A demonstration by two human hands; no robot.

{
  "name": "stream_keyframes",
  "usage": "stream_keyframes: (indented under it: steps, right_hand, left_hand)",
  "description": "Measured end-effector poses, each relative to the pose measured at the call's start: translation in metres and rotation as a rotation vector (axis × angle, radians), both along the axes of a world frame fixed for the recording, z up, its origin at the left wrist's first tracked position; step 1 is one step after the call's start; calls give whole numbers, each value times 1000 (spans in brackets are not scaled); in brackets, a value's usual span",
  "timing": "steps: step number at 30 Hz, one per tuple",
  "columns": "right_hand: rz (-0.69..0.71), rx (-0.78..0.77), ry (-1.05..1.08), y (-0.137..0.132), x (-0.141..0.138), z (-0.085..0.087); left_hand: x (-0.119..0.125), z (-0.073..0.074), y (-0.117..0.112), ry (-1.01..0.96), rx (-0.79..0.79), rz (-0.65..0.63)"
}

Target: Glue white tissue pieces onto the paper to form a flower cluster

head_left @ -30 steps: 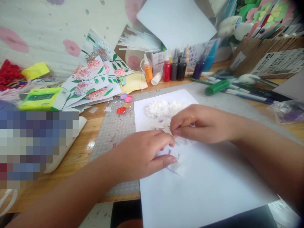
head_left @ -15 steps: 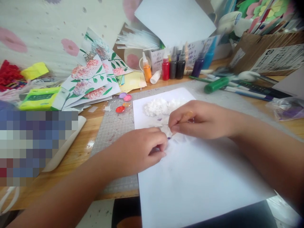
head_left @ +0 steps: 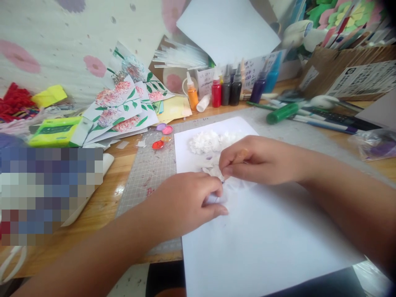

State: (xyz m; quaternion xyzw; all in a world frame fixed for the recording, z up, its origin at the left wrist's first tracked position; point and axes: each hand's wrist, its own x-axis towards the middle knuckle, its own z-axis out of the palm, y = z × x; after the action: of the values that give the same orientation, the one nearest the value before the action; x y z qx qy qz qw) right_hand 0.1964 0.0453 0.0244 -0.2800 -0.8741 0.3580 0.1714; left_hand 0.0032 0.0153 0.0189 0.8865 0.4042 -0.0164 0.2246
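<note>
Right hand (head_left: 262,161) pinches a tissue scrap (head_left: 216,173) between thumb and forefinger, near the left edge of the white sheet (head_left: 272,239) and just below the crumpled tissue cluster (head_left: 208,141) at the sheet's far edge. Left hand (head_left: 185,203) is curled closed on the sheet just beside the scrap; whether it grips the scrap cannot be determined. Assessment: the scrap is featherlight, limp and tear-prone, best taken at its edge with a light fingertip pinch.
</note>
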Motion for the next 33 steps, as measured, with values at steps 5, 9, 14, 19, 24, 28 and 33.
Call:
stream_keyframes:
  steps: [5, 9, 14, 19, 24, 28, 33]
  right_hand:
    - [-10, 21, -7, 1, 0, -1]
    - [-3, 23, 25, 1, 0, -1]
    - [-1, -59, 95, 0, -1, -1]
    - [-19, -124, 97, 1, 0, -1]
    - [-40, -135, 122, 2, -1, -1]
    - [-29, -124, 119, 2, -1, -2]
    - [-19, -120, 126, 1, -2, -1]
  left_hand:
    - [-4, 4, 0, -20, -28, -182]
    - [-10, 9, 3, -43, -129, -262]
    - [-4, 8, 2, -38, -42, -157]
    - [4, -2, -5, 22, 25, -187]
    - [2, 1, -6, 57, -5, -90]
    - [0, 9, -6, 59, -124, -132]
    - [2, 13, -8, 68, -167, -224]
